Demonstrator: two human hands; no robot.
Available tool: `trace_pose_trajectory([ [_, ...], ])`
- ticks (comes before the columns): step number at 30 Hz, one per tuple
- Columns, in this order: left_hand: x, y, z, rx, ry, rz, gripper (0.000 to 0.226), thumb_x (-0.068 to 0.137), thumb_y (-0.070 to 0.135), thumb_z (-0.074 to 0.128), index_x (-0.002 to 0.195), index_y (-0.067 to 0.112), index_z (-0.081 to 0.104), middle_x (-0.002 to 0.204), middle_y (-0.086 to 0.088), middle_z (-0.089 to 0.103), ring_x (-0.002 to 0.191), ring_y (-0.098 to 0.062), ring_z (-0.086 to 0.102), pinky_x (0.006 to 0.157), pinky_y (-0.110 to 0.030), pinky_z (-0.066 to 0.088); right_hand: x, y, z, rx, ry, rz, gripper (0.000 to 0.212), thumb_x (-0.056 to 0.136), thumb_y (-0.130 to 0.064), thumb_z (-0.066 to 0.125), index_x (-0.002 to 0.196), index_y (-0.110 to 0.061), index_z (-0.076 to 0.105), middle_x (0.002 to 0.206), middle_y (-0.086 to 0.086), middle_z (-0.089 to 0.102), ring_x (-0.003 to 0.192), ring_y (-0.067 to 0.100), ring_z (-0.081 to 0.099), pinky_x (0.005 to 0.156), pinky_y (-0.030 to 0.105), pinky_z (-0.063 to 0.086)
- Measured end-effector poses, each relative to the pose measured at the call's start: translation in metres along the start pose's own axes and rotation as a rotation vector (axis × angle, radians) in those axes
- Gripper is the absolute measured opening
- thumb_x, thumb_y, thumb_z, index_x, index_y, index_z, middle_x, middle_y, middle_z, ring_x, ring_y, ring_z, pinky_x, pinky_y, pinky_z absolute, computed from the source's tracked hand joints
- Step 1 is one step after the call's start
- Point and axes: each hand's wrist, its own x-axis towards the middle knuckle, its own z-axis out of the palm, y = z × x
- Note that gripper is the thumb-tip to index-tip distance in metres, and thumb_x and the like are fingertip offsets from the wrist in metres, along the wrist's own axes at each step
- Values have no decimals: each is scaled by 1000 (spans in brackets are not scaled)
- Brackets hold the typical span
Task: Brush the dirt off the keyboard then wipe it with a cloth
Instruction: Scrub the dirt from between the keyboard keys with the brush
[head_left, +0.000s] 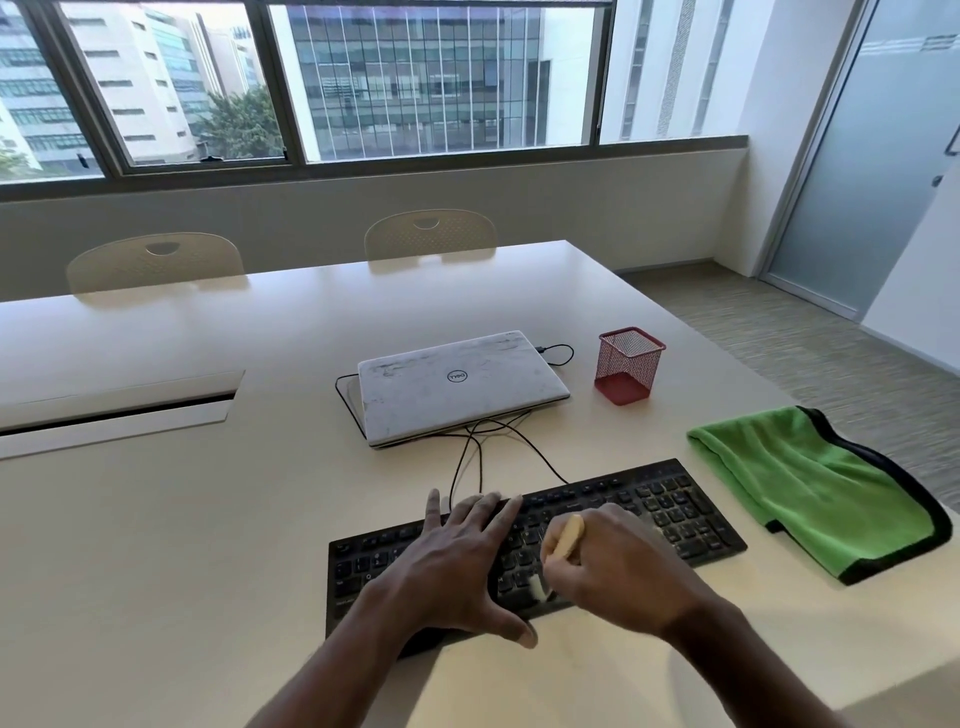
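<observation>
Nearby: laptop (457, 384), red cup (628, 366), cloth (810, 483)

Two chairs (156, 262) (430, 234), two hands (457, 556) (618, 566); one laptop (457, 389), keyboard (675, 514), cloth (810, 483), brush (566, 535), mesh cup (628, 364)

A: your left hand (457, 564) is flat, fingers spread, palm down on the keyboard (675, 512).

B: yep, and your right hand (621, 574) is curled round the brush (565, 539), bristles pointing down. Both forearms come in over the tabletop's (208, 519) near edge.

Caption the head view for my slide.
Right hand holds brush on keyboard, left hand flat on it, green cloth beside.
</observation>
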Motion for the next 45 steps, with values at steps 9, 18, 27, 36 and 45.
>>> trace_pose_trajectory([
  [9, 4, 4, 0, 4, -4, 4, 141, 66, 88, 65, 158, 27, -21, 171, -4, -7, 156, -20, -10, 120, -55, -21, -2, 13, -6, 5, 22, 32, 16, 85, -31, 59, 75, -23, 69, 65, -6, 68, 59, 7, 62, 55, 14, 44],
  [18, 10, 11, -1, 6, -9, 5, 141, 65, 89, 65, 159, 27, -19, 171, -7, -6, 156, -21, -9, 121, -56, -19, -6, 13, -8, 26, -1, 31, 15, 84, -30, 59, 74, -24, 69, 64, -7, 67, 58, 3, 59, 57, 13, 42],
  [27, 13, 14, -1, 18, -2, 2, 141, 65, 89, 64, 160, 25, -17, 171, -6, -4, 156, -22, -6, 120, -58, -19, -10, 19, -13, 28, -19, 53, 16, 84, -25, 60, 73, -20, 70, 65, -5, 69, 58, 4, 60, 57, 13, 43],
  [36, 16, 18, -1, 28, -9, -3, 138, 68, 89, 63, 159, 27, -20, 171, -7, -6, 157, -24, -6, 121, -59, -17, -15, 25, -15, -21, 3, 61, 14, 81, -29, 62, 72, -22, 69, 66, -6, 70, 63, 10, 63, 57, 11, 40],
  [45, 21, 20, -1, 23, -4, 8, 139, 67, 90, 62, 160, 25, -17, 171, -8, -3, 156, -23, -4, 122, -61, -13, -15, 30, -17, -5, 27, 101, 15, 78, -29, 60, 72, -20, 71, 66, -6, 71, 63, 8, 64, 56, 13, 42],
])
